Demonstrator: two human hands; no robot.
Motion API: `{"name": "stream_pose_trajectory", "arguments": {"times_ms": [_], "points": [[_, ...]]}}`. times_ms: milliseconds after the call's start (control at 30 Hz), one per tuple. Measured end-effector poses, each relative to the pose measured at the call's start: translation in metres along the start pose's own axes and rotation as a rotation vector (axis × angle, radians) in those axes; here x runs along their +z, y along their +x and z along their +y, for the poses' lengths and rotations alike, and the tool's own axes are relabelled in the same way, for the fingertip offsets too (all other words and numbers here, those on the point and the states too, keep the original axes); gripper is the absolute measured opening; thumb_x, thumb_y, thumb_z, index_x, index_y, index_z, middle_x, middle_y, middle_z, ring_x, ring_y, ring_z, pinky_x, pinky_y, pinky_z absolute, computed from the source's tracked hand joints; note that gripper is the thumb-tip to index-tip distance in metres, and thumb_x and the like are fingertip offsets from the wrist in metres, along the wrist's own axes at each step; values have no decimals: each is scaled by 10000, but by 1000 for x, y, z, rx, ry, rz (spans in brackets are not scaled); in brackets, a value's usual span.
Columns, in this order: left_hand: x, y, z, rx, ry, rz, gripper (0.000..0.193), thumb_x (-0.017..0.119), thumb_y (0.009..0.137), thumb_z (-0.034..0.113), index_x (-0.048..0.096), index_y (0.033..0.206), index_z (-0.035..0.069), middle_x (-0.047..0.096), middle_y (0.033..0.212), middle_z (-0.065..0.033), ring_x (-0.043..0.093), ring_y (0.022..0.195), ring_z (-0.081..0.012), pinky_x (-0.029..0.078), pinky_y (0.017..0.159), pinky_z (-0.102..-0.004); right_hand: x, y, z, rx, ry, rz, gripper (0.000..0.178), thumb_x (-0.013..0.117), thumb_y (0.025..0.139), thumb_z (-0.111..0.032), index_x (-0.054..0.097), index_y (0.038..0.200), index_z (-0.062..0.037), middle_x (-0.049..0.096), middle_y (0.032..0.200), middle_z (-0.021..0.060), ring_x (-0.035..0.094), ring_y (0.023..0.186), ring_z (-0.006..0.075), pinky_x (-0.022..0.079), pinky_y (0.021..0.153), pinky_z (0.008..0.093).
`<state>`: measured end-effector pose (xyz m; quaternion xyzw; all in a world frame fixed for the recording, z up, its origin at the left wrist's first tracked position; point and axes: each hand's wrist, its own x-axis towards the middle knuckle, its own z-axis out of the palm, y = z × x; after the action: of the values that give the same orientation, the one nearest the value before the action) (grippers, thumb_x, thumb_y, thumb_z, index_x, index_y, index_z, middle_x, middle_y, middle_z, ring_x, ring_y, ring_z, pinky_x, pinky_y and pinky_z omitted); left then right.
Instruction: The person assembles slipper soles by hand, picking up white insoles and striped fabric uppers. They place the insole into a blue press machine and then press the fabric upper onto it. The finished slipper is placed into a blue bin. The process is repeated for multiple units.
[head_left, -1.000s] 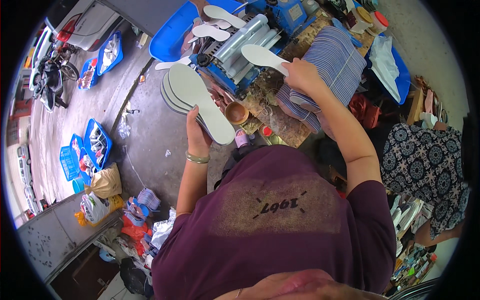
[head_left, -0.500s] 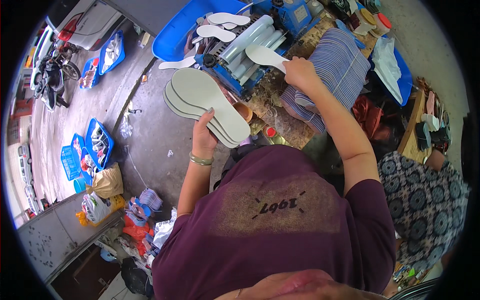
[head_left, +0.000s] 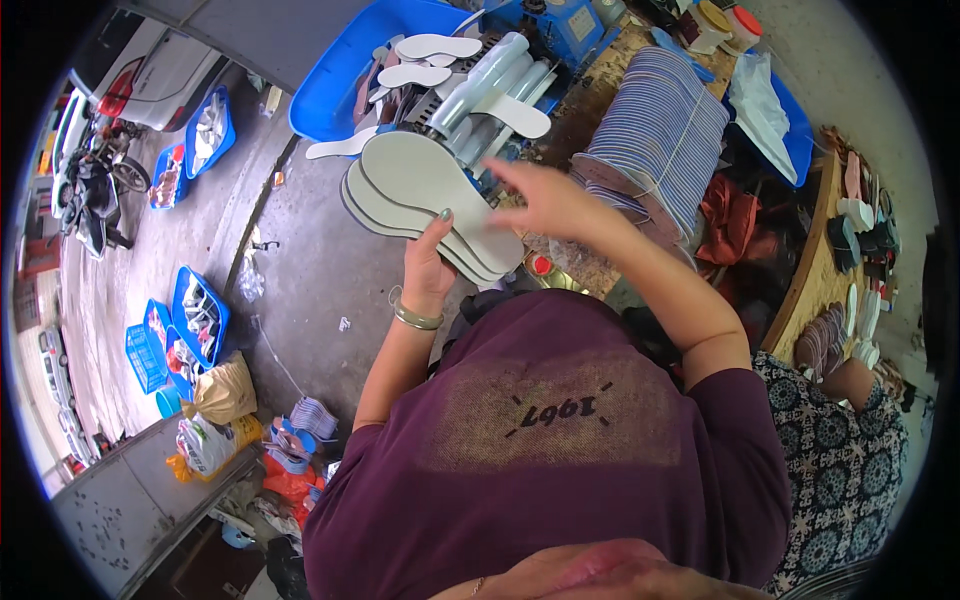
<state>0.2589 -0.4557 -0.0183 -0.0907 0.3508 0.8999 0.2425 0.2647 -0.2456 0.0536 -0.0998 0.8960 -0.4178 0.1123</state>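
Note:
My left hand [head_left: 428, 272] grips a fanned set of white insoles [head_left: 415, 170], thumb on top, toe ends pointing away from me. Over their right edge is my right hand [head_left: 560, 205], slightly blurred, its fingers spread and nothing in them; whether a fingertip touches the top insole I cannot tell. Just beyond, a blue machine with shiny rollers [head_left: 490, 78] stands on the bench. A single white insole [head_left: 520, 116] lies at its rollers, heel end toward me. More white insoles [head_left: 415, 75] rest on the machine's far side, above a blue basin [head_left: 310, 95].
A tied bundle of blue-striped insoles [head_left: 660, 120] lies on the worn wooden bench [head_left: 590, 265], right of the machine. Lidded jars [head_left: 742, 30] stand behind it. At the right sits another person in patterned clothing [head_left: 830, 480]. Blue crates [head_left: 200, 310] stand on the floor at left.
My right hand has let go of the insole at the rollers and come back toward the held set, fingers opening. The left hand has shifted slightly right with its insoles.

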Motion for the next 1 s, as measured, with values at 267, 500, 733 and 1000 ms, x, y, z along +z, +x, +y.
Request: {"name": "stream_pose_trajectory", "arguments": {"times_ms": [267,500,733,1000], "points": [[14,12,-3,-4,22,-29,427,617,850,86,477,1243,-10,586,1139,-118,595,1045,-240,499,914,-390,9,-18,51,126,554,-29,473,649,830,-131,525,1272,-17,661,1027,88,621,903,164,484,820,290],[17,4,16,-123,24,-195,489,523,841,280,479,1224,-20,596,1083,-151,600,996,-246,502,884,-387,-81,1,148,436,614,503,252,508,919,-104,664,1114,-79,664,920,34,591,751,105,462,672,246],[21,-6,14,-102,6,-155,485,510,876,280,451,1248,-25,590,1114,-152,594,1022,-252,498,905,-397,-100,53,228,490,67,580,252,531,892,-133,678,1073,-36,676,886,99,602,763,180,450,698,296],[14,-1,9,-27,6,-144,467,606,887,170,439,1279,-21,573,1167,-149,571,1088,-259,490,926,-424,-71,89,197,356,-411,708,416,556,859,-218,553,1256,-93,574,1210,186,561,1077,358,457,910,429]]}}
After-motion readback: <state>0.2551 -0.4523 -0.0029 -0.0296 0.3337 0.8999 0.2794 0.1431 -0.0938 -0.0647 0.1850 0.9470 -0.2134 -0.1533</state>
